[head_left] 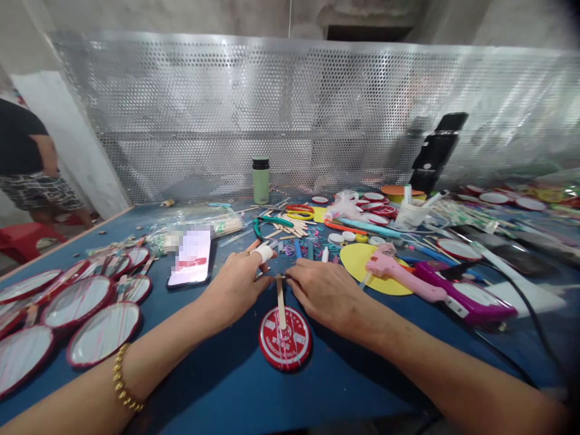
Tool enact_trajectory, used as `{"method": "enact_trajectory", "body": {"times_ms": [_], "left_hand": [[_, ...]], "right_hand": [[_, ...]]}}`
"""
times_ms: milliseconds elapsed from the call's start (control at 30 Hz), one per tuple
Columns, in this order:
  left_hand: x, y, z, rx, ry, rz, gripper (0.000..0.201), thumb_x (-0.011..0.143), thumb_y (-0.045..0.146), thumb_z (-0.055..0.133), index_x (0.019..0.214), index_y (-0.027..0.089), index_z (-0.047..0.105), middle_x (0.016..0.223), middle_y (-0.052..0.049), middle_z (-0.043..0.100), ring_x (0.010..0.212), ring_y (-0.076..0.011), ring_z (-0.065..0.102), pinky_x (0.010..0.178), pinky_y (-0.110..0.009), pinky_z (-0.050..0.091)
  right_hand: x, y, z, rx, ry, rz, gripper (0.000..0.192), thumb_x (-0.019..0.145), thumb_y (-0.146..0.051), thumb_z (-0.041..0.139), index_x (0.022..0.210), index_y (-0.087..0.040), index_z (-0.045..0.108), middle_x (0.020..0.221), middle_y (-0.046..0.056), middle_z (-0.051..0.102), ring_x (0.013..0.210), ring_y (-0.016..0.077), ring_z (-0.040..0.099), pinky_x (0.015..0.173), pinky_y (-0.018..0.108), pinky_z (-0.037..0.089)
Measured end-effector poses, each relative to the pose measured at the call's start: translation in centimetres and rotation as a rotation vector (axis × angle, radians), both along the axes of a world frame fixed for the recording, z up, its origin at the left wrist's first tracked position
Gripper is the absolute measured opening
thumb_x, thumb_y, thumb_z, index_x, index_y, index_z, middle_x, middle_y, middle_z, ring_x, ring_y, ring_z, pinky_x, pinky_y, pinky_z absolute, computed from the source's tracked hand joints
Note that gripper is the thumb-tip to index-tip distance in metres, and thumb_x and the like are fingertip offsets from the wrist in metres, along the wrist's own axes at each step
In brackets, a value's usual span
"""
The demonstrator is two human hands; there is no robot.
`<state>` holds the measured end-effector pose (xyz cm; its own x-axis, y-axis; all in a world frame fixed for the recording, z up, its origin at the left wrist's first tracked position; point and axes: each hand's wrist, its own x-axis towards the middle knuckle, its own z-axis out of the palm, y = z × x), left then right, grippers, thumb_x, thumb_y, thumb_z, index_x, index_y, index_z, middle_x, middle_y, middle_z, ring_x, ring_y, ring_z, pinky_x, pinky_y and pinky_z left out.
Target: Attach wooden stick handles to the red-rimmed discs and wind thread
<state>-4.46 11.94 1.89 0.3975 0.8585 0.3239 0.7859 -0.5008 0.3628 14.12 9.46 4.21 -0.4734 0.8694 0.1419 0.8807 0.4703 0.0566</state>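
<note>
A round red lid-like disc (294, 347) with white print lies in front of me, with a flat wooden craft stick (281, 305) running from its middle to its far edge and beyond. At the stick's far end, my left hand (240, 284) pinches from the left, a white wrap (263, 252) around one finger. From the other side, my right hand (324, 293) has its fingers closed near the same end. Something thin crosses the stick between the fingertips, too small to make out. Beyond the hands lie small coloured rubber bands (287, 249).
Several red-rimmed round pieces (104, 332) are piled at left, beside a phone (193, 257). At right lie a pink glue gun (408, 275), a yellow disc (356, 261), a purple device (471, 296) and cables. A green bottle (261, 181) stands near the perforated metal screen (217, 109). A person (27, 151) stands far left.
</note>
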Motion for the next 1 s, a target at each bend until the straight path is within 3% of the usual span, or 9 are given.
{"method": "enact_trajectory", "body": {"times_ms": [567, 1000], "left_hand": [[0.22, -0.06, 0.45, 0.028, 0.049, -0.003, 0.029, 0.087, 0.017, 0.058, 0.116, 0.018, 0.064, 0.09, -0.006, 0.072, 0.068, -0.0185, 0.061, 0.062, -0.029, 0.039], [0.24, -0.24, 0.59, 0.0, 0.053, -0.015, 0.031, 0.087, 0.014, 0.056, 0.117, 0.017, 0.062, 0.098, -0.008, 0.071, 0.069, -0.018, 0.063, 0.063, -0.028, 0.043]], "right_hand": [[-0.07, -0.2, 0.12, 0.027, -0.013, 0.019, 0.026, 0.099, -0.027, 0.045, 0.096, -0.019, 0.069, 0.095, 0.005, 0.071, 0.078, 0.0208, 0.069, 0.06, 0.031, 0.035], [-0.2, -0.24, 0.48, 0.006, -0.015, 0.006, 0.026, 0.1, -0.026, 0.045, 0.097, -0.019, 0.07, 0.097, 0.005, 0.071, 0.079, 0.0201, 0.069, 0.059, 0.03, 0.034]]}}
